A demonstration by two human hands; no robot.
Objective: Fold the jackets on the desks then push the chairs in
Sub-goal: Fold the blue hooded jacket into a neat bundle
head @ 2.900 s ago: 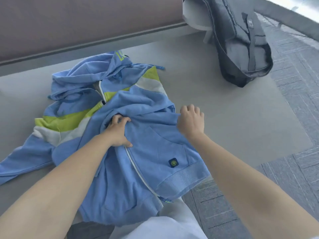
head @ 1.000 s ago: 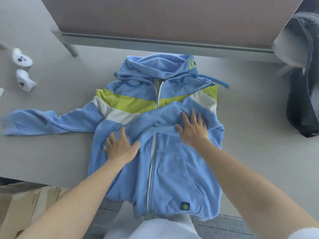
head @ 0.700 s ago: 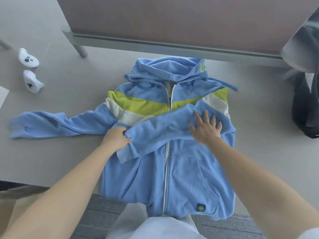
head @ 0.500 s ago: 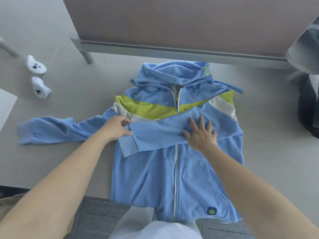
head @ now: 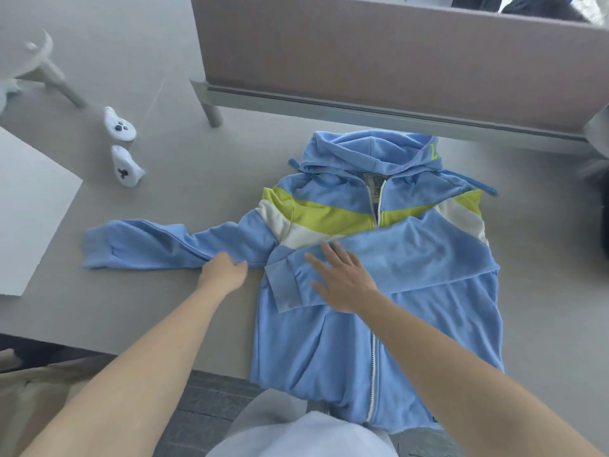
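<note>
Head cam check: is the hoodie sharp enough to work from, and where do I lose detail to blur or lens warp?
Head view: the blue hoodie and both hands, left hand and right hand, read clearly under soft, even light with no glare; the frame edges smear, notably the dark bag at far right; wide-angle warp bends the partition and desk edges.

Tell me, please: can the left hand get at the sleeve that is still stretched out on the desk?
Probably yes. The left hand already lies at the near edge of the outstretched sleeve, and nothing stands between them. The right hand rests flat on the folded sleeve, out of the way.
</note>
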